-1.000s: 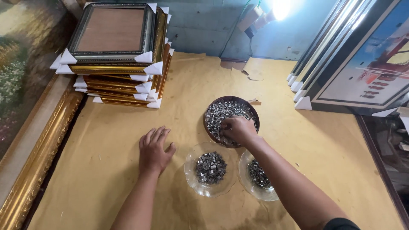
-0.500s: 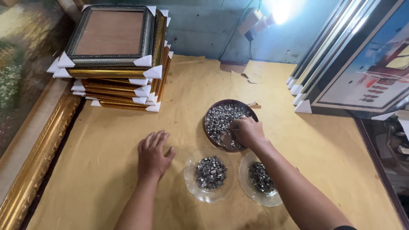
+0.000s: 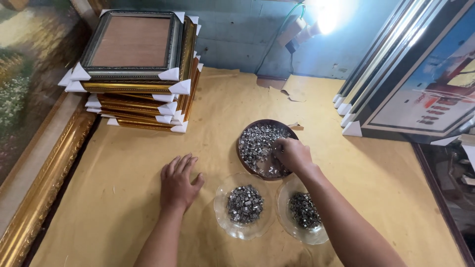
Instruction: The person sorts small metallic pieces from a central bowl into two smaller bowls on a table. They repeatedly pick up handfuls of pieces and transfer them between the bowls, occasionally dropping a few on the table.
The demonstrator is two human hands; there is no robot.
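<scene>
Landmark = brown dish of metal clips. Nearest: two glass bowls w/ clips, just in front of it. Left hand flat, open on table, left of dish. Right hand in dish, fingers curled on clips; actual grip unclear. Frame stack beyond, far left.

No packages, labels, signs or screens show anywhere in this view.

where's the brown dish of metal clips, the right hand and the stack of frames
brown dish (image 3: 247, 159): head view, on its left rim.
right hand (image 3: 293, 154): head view, on the back of the hand, over the dish.
stack of frames (image 3: 132, 41): head view, on the top frame's brown backing.
</scene>
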